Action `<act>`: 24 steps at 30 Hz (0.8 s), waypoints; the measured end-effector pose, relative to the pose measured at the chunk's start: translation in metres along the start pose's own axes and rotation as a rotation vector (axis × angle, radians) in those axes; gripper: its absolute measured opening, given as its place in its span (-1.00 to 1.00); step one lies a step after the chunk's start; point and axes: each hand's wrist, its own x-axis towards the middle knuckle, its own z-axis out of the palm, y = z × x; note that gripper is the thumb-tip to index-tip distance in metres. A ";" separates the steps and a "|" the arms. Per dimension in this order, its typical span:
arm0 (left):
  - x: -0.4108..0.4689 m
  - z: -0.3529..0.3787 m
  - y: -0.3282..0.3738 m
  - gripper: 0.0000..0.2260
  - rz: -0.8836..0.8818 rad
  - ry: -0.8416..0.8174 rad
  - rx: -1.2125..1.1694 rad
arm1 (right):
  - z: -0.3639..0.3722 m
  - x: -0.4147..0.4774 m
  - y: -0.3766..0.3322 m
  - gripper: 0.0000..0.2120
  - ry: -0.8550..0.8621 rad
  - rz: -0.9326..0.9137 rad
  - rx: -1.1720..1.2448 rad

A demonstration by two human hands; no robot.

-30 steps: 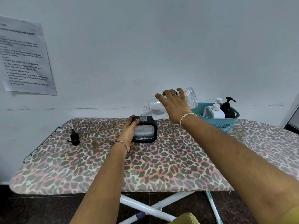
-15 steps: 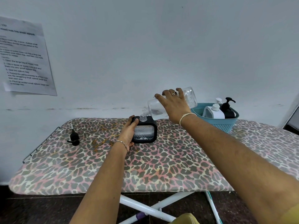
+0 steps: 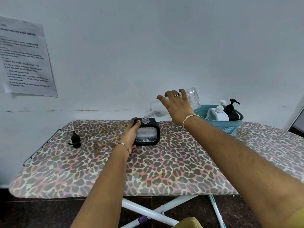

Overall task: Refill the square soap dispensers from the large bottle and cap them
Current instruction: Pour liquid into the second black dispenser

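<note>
A square black soap dispenser (image 3: 148, 134) with a clear window stands uncapped on the leopard-print board (image 3: 164, 170). My left hand (image 3: 130, 136) grips its left side. My right hand (image 3: 177, 106) holds a large clear bottle (image 3: 158, 110), tipped on its side, its neck just above the dispenser's open mouth. The black pump cap (image 3: 75, 140) lies on the board at the far left, apart from both hands.
A teal basket (image 3: 222, 124) at the back right holds a white square dispenser (image 3: 217, 113) and a black one (image 3: 232, 111), both with pumps on. A printed sheet (image 3: 24, 60) hangs on the wall. The board's front edge runs across the lower view.
The bottle's neck has lifted slightly away from the dispenser's mouth; both hands keep their grips.
</note>
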 end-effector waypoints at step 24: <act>-0.005 0.003 0.003 -0.58 0.041 -0.003 -0.038 | 0.000 0.001 0.000 -0.12 0.006 -0.010 -0.031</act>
